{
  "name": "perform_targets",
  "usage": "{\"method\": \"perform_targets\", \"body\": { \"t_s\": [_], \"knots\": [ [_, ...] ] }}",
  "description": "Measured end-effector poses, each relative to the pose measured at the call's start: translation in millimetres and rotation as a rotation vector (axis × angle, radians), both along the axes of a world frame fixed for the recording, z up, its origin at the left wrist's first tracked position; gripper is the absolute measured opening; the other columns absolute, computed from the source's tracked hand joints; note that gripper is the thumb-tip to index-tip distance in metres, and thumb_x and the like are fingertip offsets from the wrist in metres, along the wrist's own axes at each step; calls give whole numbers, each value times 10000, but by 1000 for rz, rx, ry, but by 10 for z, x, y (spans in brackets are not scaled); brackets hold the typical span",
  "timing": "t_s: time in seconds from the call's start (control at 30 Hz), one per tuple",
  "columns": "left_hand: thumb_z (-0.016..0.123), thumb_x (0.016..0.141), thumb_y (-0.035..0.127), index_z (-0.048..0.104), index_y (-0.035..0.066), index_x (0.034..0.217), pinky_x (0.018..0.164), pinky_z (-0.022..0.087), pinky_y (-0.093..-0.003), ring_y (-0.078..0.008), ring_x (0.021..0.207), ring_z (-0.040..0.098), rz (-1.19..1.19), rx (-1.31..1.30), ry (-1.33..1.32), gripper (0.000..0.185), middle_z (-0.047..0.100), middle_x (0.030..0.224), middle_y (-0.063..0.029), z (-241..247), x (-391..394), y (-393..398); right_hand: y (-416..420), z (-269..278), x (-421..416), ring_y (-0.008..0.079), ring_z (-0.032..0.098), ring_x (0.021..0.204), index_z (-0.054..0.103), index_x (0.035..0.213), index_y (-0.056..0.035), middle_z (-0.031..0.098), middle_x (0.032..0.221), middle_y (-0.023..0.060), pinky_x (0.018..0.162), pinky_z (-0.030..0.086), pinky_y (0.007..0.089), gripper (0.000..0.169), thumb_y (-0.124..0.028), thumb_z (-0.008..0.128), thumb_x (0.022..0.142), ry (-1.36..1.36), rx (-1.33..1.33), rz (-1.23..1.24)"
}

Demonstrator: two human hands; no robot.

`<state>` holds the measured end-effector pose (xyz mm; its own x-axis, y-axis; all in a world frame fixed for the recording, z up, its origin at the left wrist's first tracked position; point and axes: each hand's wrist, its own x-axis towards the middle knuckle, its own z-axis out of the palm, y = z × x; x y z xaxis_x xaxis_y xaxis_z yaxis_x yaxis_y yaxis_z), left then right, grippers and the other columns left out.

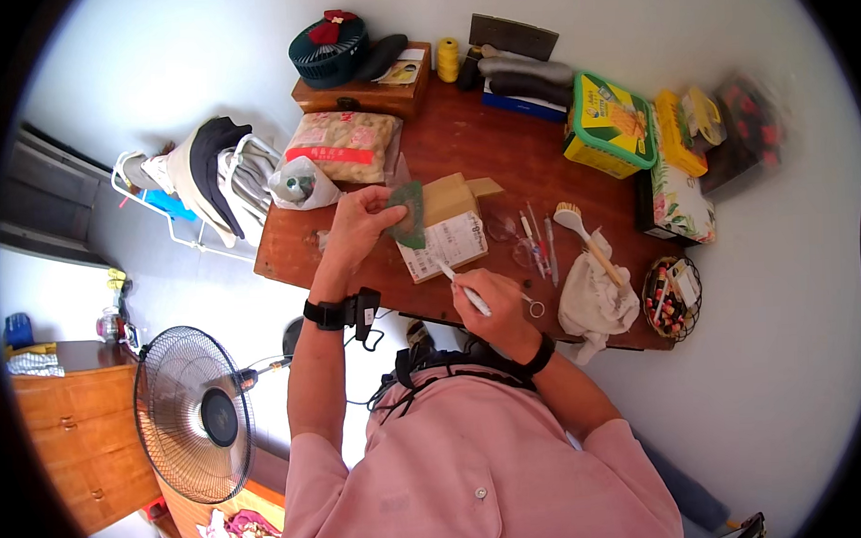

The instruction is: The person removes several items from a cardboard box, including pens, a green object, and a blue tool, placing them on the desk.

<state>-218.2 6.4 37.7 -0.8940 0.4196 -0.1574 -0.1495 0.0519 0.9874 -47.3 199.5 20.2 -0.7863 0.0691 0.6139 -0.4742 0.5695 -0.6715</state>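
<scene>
Pinched between the thumb and fingers of my left hand (365, 218) is a green, see-through flat piece (409, 214), perhaps a plastic template, raised over a cardboard box (448, 203). The box has a printed label (454, 245) and an upturned flap. My right hand (492, 306) grips a white pen-like tool (472, 293), its tip pointing at the label's lower edge. Several pens (551, 250) lie right of the box, beside clear plastic pieces (501, 227). A small metal ring (536, 309) is near the right hand.
A brush (590, 243) rests on a white cloth (594, 306) at the right, beside a wicker basket (651, 311) of small items. Behind stand a green-lidded tub (610, 124), a wooden box (359, 97) and a bag of peanuts (344, 147). A standing fan (194, 416) is at the lower left.
</scene>
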Motion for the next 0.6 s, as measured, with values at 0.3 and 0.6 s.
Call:
{"method": "perform_targets", "body": {
  "t_s": [0.3, 0.6],
  "knots": [
    [722, 899, -21, 695, -59, 1098, 774, 541, -235, -94, 867, 683, -8, 5, 1, 204, 747, 977, -54, -46, -6, -15, 25, 41, 64, 312, 684, 697, 648, 916, -25, 669, 800, 115, 616, 542, 378, 138, 22, 725, 811, -80, -31, -4],
    [719, 896, -27, 697, -56, 1097, 766, 548, -239, -97, 849, 690, -14, -25, -11, 205, 750, 954, -59, 53, 46, -2, -4, 120, 87, 311, 686, 712, 648, 916, -20, 673, 808, 117, 621, 544, 381, 128, 18, 727, 823, -44, -18, 14]
  ]
}}
